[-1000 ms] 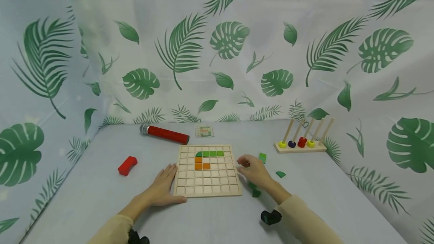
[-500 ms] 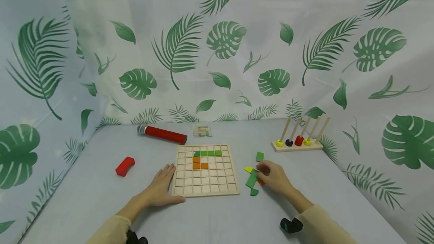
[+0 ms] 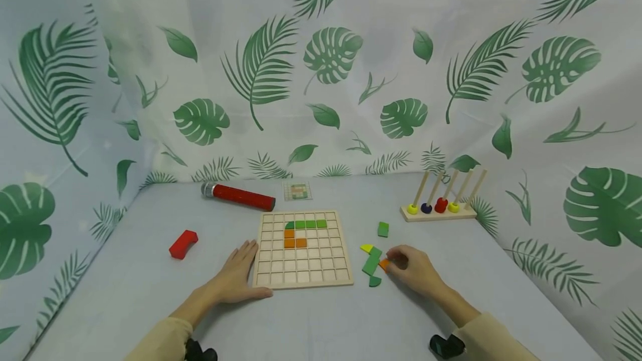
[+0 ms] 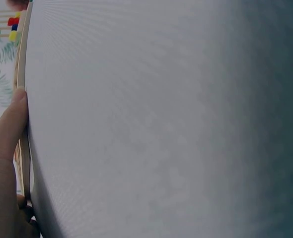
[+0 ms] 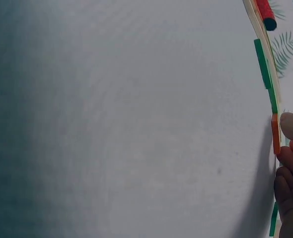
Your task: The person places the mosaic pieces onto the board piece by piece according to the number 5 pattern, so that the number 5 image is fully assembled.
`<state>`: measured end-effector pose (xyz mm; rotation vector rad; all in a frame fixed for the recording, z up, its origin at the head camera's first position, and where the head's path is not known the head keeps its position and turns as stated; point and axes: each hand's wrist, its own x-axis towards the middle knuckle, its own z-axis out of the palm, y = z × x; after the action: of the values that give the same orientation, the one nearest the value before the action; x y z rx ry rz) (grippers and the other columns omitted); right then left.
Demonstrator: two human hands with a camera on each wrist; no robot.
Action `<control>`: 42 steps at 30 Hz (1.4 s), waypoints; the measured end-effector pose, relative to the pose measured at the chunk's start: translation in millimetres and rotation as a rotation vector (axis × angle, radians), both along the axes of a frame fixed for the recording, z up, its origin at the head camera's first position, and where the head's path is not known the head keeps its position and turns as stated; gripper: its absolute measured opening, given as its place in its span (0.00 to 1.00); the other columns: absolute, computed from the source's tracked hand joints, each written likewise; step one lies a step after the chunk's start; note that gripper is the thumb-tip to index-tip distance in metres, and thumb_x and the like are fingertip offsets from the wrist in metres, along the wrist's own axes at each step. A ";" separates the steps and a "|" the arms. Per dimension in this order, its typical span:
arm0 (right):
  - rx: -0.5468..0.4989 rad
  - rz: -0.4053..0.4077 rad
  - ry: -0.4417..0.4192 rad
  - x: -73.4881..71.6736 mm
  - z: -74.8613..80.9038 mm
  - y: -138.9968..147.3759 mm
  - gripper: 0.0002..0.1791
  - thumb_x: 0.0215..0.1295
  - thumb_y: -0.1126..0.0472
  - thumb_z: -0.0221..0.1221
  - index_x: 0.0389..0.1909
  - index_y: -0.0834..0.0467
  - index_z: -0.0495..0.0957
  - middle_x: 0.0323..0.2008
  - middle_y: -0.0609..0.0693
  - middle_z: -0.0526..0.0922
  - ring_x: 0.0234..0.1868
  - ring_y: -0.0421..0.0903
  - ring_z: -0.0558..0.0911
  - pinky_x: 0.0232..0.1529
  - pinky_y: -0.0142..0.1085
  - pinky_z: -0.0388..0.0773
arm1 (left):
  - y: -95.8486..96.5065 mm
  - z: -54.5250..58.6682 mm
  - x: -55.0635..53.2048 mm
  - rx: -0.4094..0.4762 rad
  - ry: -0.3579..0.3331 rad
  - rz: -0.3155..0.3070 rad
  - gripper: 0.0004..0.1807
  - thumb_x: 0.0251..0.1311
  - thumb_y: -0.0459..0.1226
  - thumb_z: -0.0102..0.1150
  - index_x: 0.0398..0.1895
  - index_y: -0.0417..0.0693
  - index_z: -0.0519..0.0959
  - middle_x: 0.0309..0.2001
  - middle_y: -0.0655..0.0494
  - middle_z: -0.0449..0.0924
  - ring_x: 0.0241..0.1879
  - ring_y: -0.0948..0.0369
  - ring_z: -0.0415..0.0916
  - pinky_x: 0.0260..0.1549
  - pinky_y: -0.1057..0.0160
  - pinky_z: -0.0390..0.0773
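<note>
A wooden grid board point(image 3: 301, 278) lies in the middle of the table, with several green and orange tiles set in its upper cells. My left hand point(image 3: 236, 274) rests spread at the board's left side, its thumb along the near left corner. To the right of the board, my right hand point(image 3: 416, 272) pinches an orange tile point(image 3: 384, 264) with thumb and fingertips. That tile point(image 5: 276, 133) appears low at the table surface in the right wrist view. Beside it lie green tiles point(image 3: 371, 263), a yellow piece point(image 3: 367, 248) and a green quarter-round point(image 3: 374, 281).
A lone green tile point(image 3: 383, 229) lies farther back. Behind the board are a red tube point(image 3: 243, 196) and a small pattern card point(image 3: 297, 191). A red arch block point(image 3: 183, 244) sits at left, and a peg stand point(image 3: 438, 214) with coloured beads at back right.
My right hand has moved from the board's right edge out to the loose pieces, then slightly nearer me, taking hold of the orange tile. The left hand stays at the board.
</note>
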<state>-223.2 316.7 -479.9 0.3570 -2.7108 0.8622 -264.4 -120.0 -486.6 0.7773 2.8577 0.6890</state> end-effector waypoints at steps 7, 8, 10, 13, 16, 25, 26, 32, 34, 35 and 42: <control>0.017 -0.004 -0.063 -1.2 3.3 -7.1 0.17 0.49 0.61 0.71 0.40 0.58 0.79 0.37 0.46 0.80 0.39 0.42 0.77 0.44 0.40 0.78 | -0.9 1.5 1.3 -0.003 0.001 0.003 0.65 0.42 0.67 0.62 0.71 0.31 0.48 0.72 0.38 0.46 0.72 0.44 0.38 0.67 0.45 0.42; 0.021 -0.009 -0.073 -1.5 3.6 -7.8 0.17 0.50 0.62 0.71 0.41 0.58 0.79 0.37 0.46 0.80 0.39 0.42 0.77 0.44 0.40 0.78 | -1.1 1.3 1.2 -0.004 0.000 0.004 0.65 0.42 0.67 0.62 0.71 0.31 0.48 0.72 0.38 0.46 0.72 0.44 0.38 0.67 0.45 0.42; 0.020 -0.016 -0.091 -2.3 3.8 -8.3 0.17 0.50 0.64 0.70 0.42 0.58 0.79 0.37 0.46 0.80 0.40 0.42 0.77 0.45 0.41 0.78 | -1.4 0.9 1.4 -0.004 -0.002 0.004 0.65 0.43 0.67 0.62 0.72 0.32 0.48 0.72 0.38 0.46 0.72 0.44 0.38 0.68 0.45 0.41; 0.001 -0.022 -0.111 -3.4 4.5 -7.5 0.17 0.51 0.68 0.68 0.43 0.58 0.78 0.38 0.47 0.80 0.40 0.42 0.78 0.46 0.41 0.78 | -2.0 -0.4 0.7 -0.013 -0.001 0.002 0.65 0.43 0.68 0.61 0.72 0.32 0.47 0.73 0.39 0.45 0.72 0.45 0.38 0.68 0.45 0.41; -0.009 -0.018 -0.132 -4.7 5.1 -5.6 0.18 0.52 0.71 0.65 0.45 0.59 0.77 0.38 0.47 0.80 0.40 0.42 0.78 0.46 0.41 0.78 | -2.3 -1.1 0.2 -0.006 -0.003 0.000 0.65 0.43 0.68 0.60 0.72 0.32 0.47 0.73 0.39 0.45 0.72 0.45 0.37 0.68 0.45 0.41; -0.023 -0.029 -0.179 -10.5 11.8 -0.4 0.18 0.54 0.72 0.62 0.47 0.60 0.76 0.39 0.47 0.80 0.40 0.43 0.78 0.45 0.39 0.78 | -3.2 -0.8 0.3 0.001 -0.004 0.005 0.66 0.42 0.69 0.60 0.72 0.32 0.47 0.73 0.39 0.45 0.72 0.46 0.37 0.68 0.46 0.40; -0.030 -0.033 -0.177 -11.6 12.5 -0.1 0.18 0.55 0.72 0.62 0.47 0.60 0.76 0.39 0.47 0.80 0.41 0.44 0.78 0.46 0.40 0.78 | -3.5 -0.9 0.3 0.002 -0.004 0.005 0.66 0.42 0.69 0.60 0.72 0.32 0.47 0.73 0.39 0.45 0.72 0.46 0.37 0.68 0.46 0.40; -0.079 -0.045 -0.133 -19.4 15.0 -1.4 0.17 0.57 0.71 0.63 0.48 0.63 0.76 0.41 0.51 0.80 0.43 0.47 0.79 0.48 0.43 0.78 | -4.7 -1.8 -0.4 0.003 0.007 0.001 0.65 0.42 0.69 0.60 0.72 0.32 0.47 0.73 0.39 0.45 0.72 0.46 0.37 0.68 0.46 0.40; -0.096 -0.038 -0.114 -23.0 15.0 -3.3 0.17 0.57 0.72 0.63 0.48 0.64 0.76 0.41 0.52 0.80 0.43 0.48 0.79 0.48 0.42 0.78 | -4.9 -2.4 -1.4 0.003 0.003 -0.001 0.66 0.42 0.70 0.59 0.72 0.33 0.47 0.73 0.40 0.45 0.72 0.46 0.37 0.68 0.46 0.40; -0.105 -0.037 -0.108 -25.1 14.9 -4.6 0.16 0.57 0.72 0.62 0.48 0.64 0.76 0.41 0.52 0.80 0.44 0.48 0.79 0.48 0.42 0.78 | -4.8 -2.7 -1.8 0.003 0.001 -0.001 0.66 0.42 0.70 0.59 0.72 0.33 0.47 0.73 0.40 0.45 0.72 0.46 0.37 0.68 0.46 0.40; -0.127 -0.034 -0.059 -41.5 14.6 -20.6 0.16 0.55 0.75 0.62 0.46 0.65 0.76 0.40 0.53 0.80 0.43 0.49 0.79 0.46 0.41 0.79 | -1.9 -2.4 -2.4 0.000 -0.014 -0.002 0.66 0.42 0.70 0.59 0.72 0.33 0.47 0.73 0.40 0.45 0.72 0.46 0.36 0.68 0.45 0.40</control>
<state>-264.7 296.1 -465.3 0.2622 -2.6896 1.0440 -266.8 -121.9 -488.9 0.7720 2.8440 0.6907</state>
